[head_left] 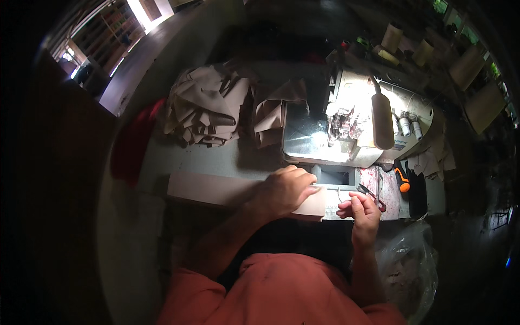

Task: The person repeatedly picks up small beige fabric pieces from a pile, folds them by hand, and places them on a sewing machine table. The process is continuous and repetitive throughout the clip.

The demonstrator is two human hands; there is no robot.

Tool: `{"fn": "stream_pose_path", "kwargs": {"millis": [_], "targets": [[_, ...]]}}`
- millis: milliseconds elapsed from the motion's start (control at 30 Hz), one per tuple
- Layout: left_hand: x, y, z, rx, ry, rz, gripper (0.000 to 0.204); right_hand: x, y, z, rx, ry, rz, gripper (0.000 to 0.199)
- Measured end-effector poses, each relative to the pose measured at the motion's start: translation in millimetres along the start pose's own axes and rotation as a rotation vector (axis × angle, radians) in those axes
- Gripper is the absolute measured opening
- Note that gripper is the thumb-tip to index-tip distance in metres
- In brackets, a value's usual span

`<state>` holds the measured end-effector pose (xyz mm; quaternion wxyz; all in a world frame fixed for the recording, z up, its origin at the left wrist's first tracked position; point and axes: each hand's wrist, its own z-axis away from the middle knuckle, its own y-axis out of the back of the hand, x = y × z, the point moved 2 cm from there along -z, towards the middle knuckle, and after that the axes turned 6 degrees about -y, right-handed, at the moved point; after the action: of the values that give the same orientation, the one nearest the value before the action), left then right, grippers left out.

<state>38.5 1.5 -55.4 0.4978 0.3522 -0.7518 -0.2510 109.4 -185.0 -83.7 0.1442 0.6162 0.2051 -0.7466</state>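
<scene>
Beige fabric strip (216, 188) under left hand (284, 189), sewing machine (357, 124) just beyond.

Matt cloth, gleaming machine

Beige fabric strip (216, 189) is looking soft and matt; sewing machine (352, 124) plate is shining as glossy metal; clear plastic bag (406, 265), lower right, is glinting, crinkled.

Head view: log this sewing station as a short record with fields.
Left hand: flat on a beige fabric strip at the table's front edge
Right hand: pinching the strip's end, fingers curled
Machine: lit sewing machine behind the hands
Stock: pile of beige cut pieces to the left
Tools: orange-handled tool to the right
Below: clear plastic bag
</scene>
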Motion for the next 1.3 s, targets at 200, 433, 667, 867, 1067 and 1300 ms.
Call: {"fn": "stream_pose_path", "kwargs": {"millis": [200, 433, 667, 867, 1067, 1300], "targets": [[-12, -39, 3, -0.011, 0.189, -0.018, 0.023, -12, -5, 11, -0.080, -0.020, 0.011, 0.017], [-15, -40, 10, 0.213, -0.081, 0.187, 0.010, -8, -3, 10, -0.065, -0.085, 0.098, 0.018], [-8, -27, 11, 0.272, -0.125, 0.241, 0.011, -15, -39, -14, -0.279, 0.074, 0.486, 0.014], [-10, -26, 17, 0.361, 0.019, 0.387, 0.015, -12, -39, -13, -0.369, -0.185, 0.149, 0.009], [-7, -31, 21, 0.354, 0.084, 0.464, 0.022, -9, -38, -18, -0.343, -0.265, 0.049, 0.013], [-6, -32, 24, 0.270, 0.168, 0.413, 0.014, 3, -35, -19, -0.355, -0.283, -0.158, 0.013]]}}
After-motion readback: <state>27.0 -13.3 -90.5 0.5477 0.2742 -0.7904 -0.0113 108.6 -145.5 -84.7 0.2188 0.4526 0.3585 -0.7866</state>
